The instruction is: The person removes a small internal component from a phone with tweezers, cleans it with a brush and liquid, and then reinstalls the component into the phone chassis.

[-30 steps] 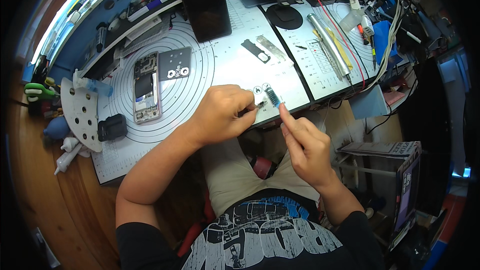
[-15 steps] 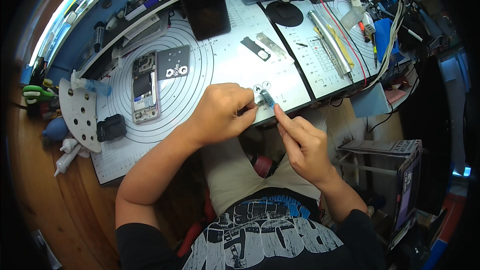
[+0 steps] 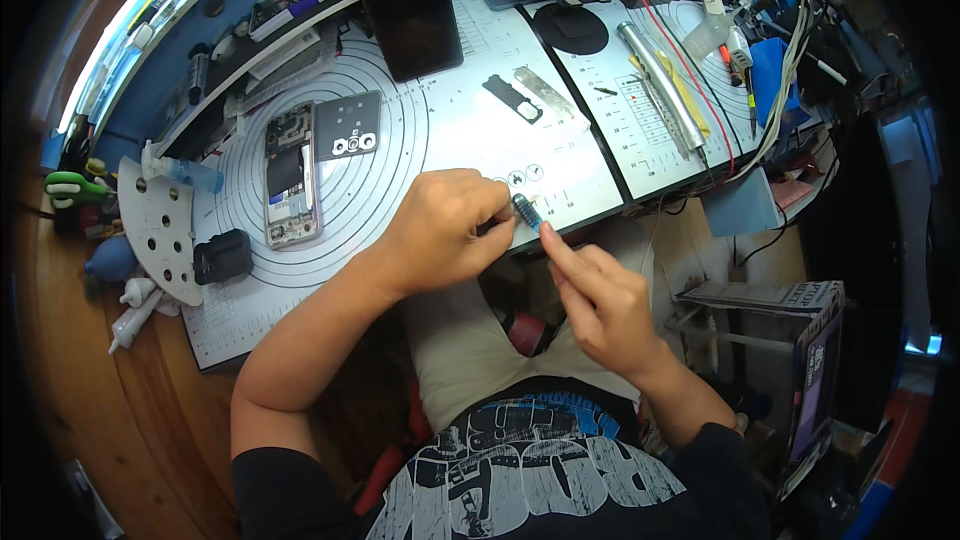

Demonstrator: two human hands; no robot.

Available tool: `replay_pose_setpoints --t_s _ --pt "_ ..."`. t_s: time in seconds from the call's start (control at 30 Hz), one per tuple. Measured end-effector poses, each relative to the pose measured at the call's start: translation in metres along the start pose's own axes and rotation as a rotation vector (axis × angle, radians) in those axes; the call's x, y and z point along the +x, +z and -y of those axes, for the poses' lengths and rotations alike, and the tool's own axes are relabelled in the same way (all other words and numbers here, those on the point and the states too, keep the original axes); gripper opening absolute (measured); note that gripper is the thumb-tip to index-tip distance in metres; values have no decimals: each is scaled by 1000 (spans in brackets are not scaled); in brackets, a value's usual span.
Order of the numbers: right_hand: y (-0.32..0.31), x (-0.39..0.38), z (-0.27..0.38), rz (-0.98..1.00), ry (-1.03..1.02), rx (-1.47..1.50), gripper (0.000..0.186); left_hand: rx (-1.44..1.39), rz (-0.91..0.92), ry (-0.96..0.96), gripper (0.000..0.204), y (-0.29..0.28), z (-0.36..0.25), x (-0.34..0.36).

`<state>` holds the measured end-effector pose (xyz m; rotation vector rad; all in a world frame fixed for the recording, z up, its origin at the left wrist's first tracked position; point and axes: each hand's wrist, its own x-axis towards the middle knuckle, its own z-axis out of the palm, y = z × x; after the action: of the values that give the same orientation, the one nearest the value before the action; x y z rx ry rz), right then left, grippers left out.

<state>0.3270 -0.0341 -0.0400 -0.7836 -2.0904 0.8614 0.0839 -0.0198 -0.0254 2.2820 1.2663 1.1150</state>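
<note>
My right hand (image 3: 603,298) grips a small brush with dark bristles and a bluish handle, like a toothbrush (image 3: 527,211), its index finger stretched along it. The brush head is close beside the fingertips of my left hand (image 3: 452,223). That hand is closed, thumb against curled fingers, above the mat's front edge; what it pinches is hidden. To its left on the mat lies an opened smartphone (image 3: 290,175) with its inner parts bare. Its detached grey back cover (image 3: 350,124) rests beside it.
A dark phone-part cover (image 3: 512,98) and a clear strip (image 3: 551,97) lie on the white work mat (image 3: 470,140). A black tablet (image 3: 405,5) leans at the back. A silver tool tube (image 3: 660,85) and cables are to the right. A holed tool stand (image 3: 160,230) borders the left.
The brush has shifted down and slightly left, closer to my left fingertips, as my right hand moved a little down. My left hand stays nearly still.
</note>
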Motion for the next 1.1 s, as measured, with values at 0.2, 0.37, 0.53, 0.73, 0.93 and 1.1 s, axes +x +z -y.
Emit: replay_pose_setpoints --t_s 0.2,0.37,0.53,0.73,0.93,1.1 --pt "-6 2 8 -24 19 -23 56 -3 -2 -4 14 0 -1 0" --pt "-4 4 1 16 43 -13 52 0 -4 12 15 0 0 2" --pt "-8 12 5 -190 231 40 43 19 -145 -164 12 -6 2 0" --pt "1 8 17 -161 190 53 43 -28 -140 -150 11 -8 3 4" --pt "7 8 13 -233 293 164 42 -1 -9 -16 14 -4 2 2" --pt "5 10 9 -82 169 -17 50 12 -16 -4 14 -4 3 2"
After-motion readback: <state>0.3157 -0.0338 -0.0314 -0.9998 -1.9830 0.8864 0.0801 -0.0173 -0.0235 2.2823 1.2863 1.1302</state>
